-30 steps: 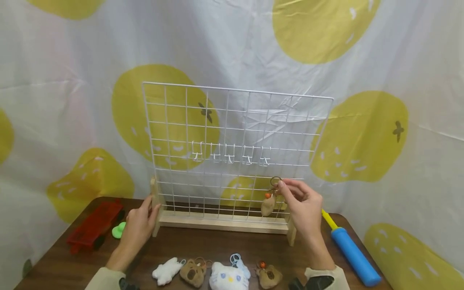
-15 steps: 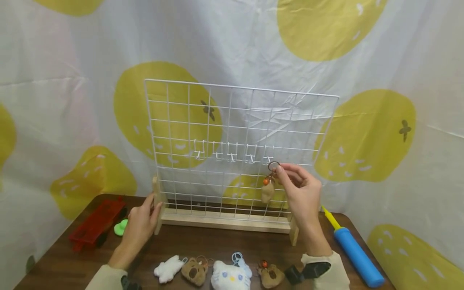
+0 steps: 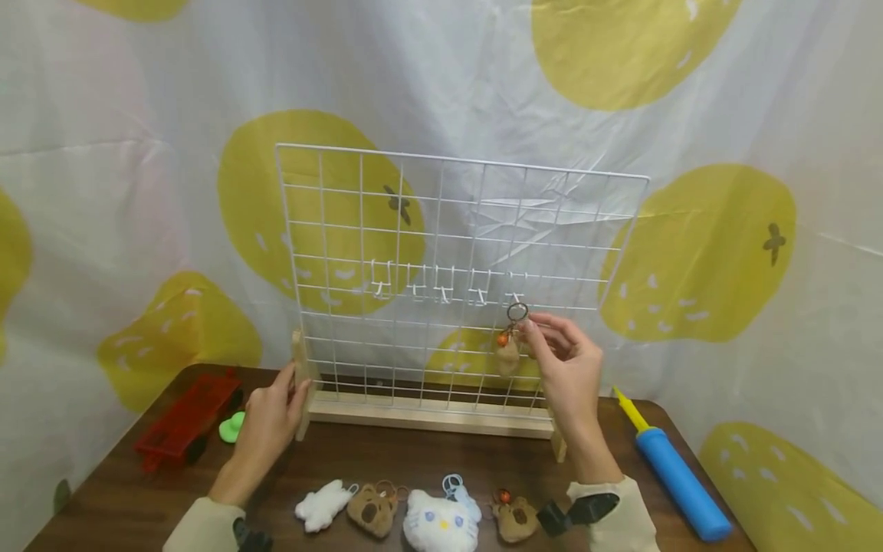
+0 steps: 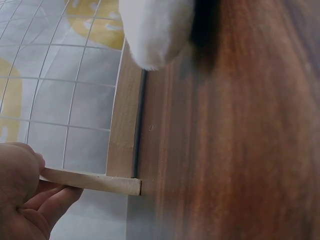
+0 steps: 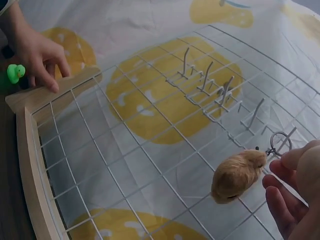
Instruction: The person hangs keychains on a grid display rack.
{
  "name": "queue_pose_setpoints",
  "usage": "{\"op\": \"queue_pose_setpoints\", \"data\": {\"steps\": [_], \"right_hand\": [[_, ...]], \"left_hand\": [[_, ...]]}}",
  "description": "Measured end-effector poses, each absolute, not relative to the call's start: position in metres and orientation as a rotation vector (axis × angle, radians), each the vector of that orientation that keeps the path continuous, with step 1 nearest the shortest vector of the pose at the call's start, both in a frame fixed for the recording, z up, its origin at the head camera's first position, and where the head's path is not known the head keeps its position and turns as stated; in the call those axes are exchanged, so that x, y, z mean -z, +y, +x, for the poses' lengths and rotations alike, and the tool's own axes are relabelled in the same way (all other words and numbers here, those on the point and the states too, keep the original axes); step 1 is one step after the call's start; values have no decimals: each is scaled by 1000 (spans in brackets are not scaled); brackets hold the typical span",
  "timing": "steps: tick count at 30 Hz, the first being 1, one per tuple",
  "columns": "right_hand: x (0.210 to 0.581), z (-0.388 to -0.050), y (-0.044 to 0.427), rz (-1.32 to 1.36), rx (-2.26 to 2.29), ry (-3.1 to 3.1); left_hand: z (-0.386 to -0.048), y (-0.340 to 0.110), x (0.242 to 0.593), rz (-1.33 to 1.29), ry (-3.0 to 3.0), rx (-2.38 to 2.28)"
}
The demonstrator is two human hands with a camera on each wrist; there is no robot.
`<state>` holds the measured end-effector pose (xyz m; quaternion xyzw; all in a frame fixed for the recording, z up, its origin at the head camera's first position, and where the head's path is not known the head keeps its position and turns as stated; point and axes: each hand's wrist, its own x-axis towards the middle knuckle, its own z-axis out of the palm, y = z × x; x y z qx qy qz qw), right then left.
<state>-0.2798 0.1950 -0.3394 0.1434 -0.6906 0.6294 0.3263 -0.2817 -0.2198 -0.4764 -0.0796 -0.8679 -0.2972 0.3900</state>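
Note:
My right hand (image 3: 571, 368) pinches a brown plush keychain (image 3: 508, 357) near its metal ring (image 3: 517, 311), just below the rightmost white hook (image 3: 514, 297) on the wire grid (image 3: 441, 156). In the right wrist view the ring (image 5: 281, 144) is beside the tip of that hook; whether it is around the hook I cannot tell. The plush (image 5: 237, 176) hangs in front of the grid. My left hand (image 3: 267, 414) grips the left wooden upright (image 3: 300, 357) of the stand; the left wrist view shows thumb and fingers on either side of the wood (image 4: 90, 180).
Along the table's front lie a white plush (image 3: 321, 506), a brown bear (image 3: 372, 509), a white cat plush (image 3: 441, 524) and another brown plush (image 3: 516, 520). A red transparent object (image 3: 181, 423) and green item (image 3: 232, 428) are left, a blue pump (image 3: 683, 483) right.
My right hand has raised the keychain from low on the grid up to the rightmost hook. My left hand still grips the upright. The head view has shifted slightly.

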Motion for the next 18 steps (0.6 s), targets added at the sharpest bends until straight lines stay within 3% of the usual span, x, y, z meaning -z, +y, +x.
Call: {"op": "queue_pose_setpoints", "data": {"steps": [18], "right_hand": [[371, -237, 227, 436, -1580, -2096]], "left_hand": [[-280, -220, 475, -217, -2207, 754]]}}
